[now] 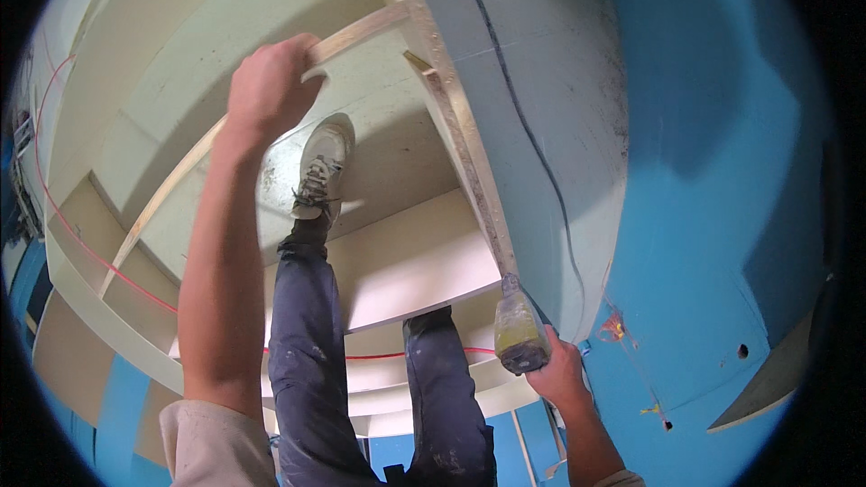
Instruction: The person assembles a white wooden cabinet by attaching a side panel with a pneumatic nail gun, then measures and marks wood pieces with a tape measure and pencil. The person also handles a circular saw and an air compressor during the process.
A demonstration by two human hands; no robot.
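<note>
My left hand (pixel 273 86) is closed around a long, thin wooden strip (pixel 361 32). The strip runs from the wooden-edged panel at the top, under my fist, down to the curved rim at the lower left. In my right hand (pixel 559 370) is a worn yellow and dark hand-held power tool (pixel 520 329); its exact kind is not clear. The tool's narrow end sits at the near end of the panel's wooden edge (pixel 478 180). My right fingers are partly hidden behind the tool.
One shoe (pixel 323 167) stands inside a pale curved frame (pixel 397 293), which crosses in front of my legs. A black cable (pixel 514 95) lies along the grey panel (pixel 564 63). A thin red line (pixel 68 225) curves around the left. Blue floor (pixel 695 216) with small debris (pixel 613 326) lies at right.
</note>
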